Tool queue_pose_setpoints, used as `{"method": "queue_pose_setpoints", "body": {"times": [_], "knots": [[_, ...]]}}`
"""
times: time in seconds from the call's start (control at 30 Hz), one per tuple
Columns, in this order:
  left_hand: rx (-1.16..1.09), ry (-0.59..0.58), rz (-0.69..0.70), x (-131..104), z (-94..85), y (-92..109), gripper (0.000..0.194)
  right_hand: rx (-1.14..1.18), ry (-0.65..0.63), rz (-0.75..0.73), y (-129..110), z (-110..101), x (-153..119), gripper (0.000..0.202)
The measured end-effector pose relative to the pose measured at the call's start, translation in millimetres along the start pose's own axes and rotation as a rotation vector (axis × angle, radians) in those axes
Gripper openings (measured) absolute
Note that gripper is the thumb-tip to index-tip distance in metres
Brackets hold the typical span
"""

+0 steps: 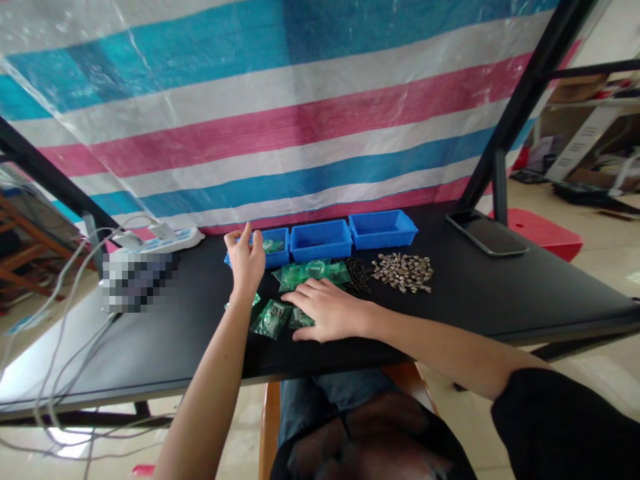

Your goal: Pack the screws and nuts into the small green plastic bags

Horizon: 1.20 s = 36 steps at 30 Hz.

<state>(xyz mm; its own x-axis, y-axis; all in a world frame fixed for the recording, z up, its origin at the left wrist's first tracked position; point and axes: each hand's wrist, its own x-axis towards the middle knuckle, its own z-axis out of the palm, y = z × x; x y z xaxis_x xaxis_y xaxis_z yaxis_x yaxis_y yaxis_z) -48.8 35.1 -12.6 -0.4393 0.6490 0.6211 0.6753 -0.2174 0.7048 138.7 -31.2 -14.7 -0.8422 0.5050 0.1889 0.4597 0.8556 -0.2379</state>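
Note:
My left hand (245, 260) is raised over the left blue bin (281, 235), fingers loosely apart; whether it holds a small green bag is unclear. Green packets lie inside that bin. My right hand (327, 312) lies flat on the black table (500, 293), fingers pressing on a small green plastic bag (300, 319). Another green bag (271, 318) lies just left of it. A pile of green bags (313, 272) lies behind my right hand.
Two more blue bins (321, 240) (383, 229) stand in a row at the back. Black screws (359, 273) and a heap of small metal parts (404, 271) lie to the right. A phone (486, 233) lies far right; a power strip (165, 239) with cables at left.

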Motion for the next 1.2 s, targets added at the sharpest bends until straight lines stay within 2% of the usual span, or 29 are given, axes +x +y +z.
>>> {"method": "queue_pose_setpoints", "body": {"times": [0.23, 0.33, 0.43, 0.53, 0.67, 0.77, 0.83, 0.9, 1.0, 1.13, 1.2], "knots": [[0.004, -0.089, 0.054, 0.4, -0.6, 0.5, 0.040, 0.065, 0.039, 0.012, 4.6, 1.8, 3.0, 0.059], [0.079, -0.143, 0.080, 0.0, -1.4, 3.6, 0.040, 0.173, 0.070, 0.026, 9.2, 2.5, 4.1, 0.059], [0.121, -0.191, 0.093, 0.0, -1.9, 5.9, 0.038, 0.316, 0.123, 0.101, 15.6, 0.9, 6.8, 0.053], [0.138, -0.237, 0.104, 0.1, -2.6, 7.5, 0.033, 0.455, 0.239, 0.207, 23.1, -0.6, 11.7, 0.041], [0.111, -0.301, 0.140, -4.7, -2.9, 14.6, 0.028, 0.645, 0.492, 0.378, 34.5, -0.9, 19.7, 0.026], [0.024, -0.436, 0.207, -16.1, 0.3, 27.6, 0.033, 0.766, 0.652, 0.545, 46.1, -2.6, 24.2, 0.018], [-0.011, -0.579, 0.284, -26.2, 4.9, 37.9, 0.037, 0.801, 0.683, 0.601, 55.1, -5.3, 24.7, 0.012], [-0.012, -0.702, 0.349, -35.5, 10.5, 46.1, 0.037, 0.694, 0.672, 0.570, 63.5, -9.2, 22.5, 0.008], [0.030, -0.776, 0.396, -42.6, 17.1, 49.6, 0.035, 0.376, 0.589, 0.452, 69.4, -17.0, 15.3, 0.010], [0.064, -0.769, 0.412, -38.3, 18.6, 40.4, 0.033, 0.118, 0.344, 0.378, 60.2, -27.0, 4.6, 0.022], [0.087, -0.685, 0.407, -33.8, 17.5, 35.0, 0.031, 0.047, 0.192, 0.346, 52.2, -29.5, 1.3, 0.035]]}}
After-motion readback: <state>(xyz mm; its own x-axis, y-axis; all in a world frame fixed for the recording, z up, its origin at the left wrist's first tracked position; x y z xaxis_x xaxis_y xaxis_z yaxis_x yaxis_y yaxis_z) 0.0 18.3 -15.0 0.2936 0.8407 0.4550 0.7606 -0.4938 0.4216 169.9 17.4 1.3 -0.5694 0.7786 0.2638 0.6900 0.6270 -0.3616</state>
